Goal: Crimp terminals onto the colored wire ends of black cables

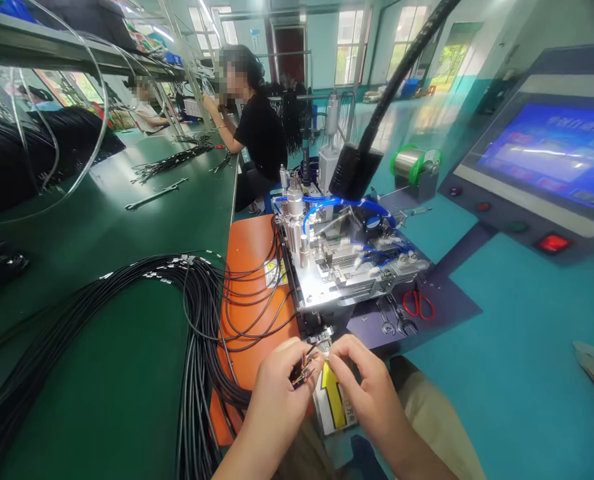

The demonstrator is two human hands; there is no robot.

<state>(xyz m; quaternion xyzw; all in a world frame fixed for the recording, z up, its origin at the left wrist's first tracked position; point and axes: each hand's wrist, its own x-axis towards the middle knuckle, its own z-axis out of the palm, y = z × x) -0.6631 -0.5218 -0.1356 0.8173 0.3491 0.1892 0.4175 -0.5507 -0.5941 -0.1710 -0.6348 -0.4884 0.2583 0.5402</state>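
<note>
My left hand pinches the stripped end of a black cable, whose thin coloured wires fan out at the tip. My right hand is closed in a pinch on those wire ends, right next to the left fingers. Both hands hover just in front of a small metal machine with blue hoses, over a label with a yellow arrow. A large bundle of black cables runs from the green bench across an orange pad toward my left hand.
Red-handled scissors and wrenches lie on a dark mat right of the machine. A control panel with a blue screen stands at the right, a solder spool behind. Other people sit farther along the green bench.
</note>
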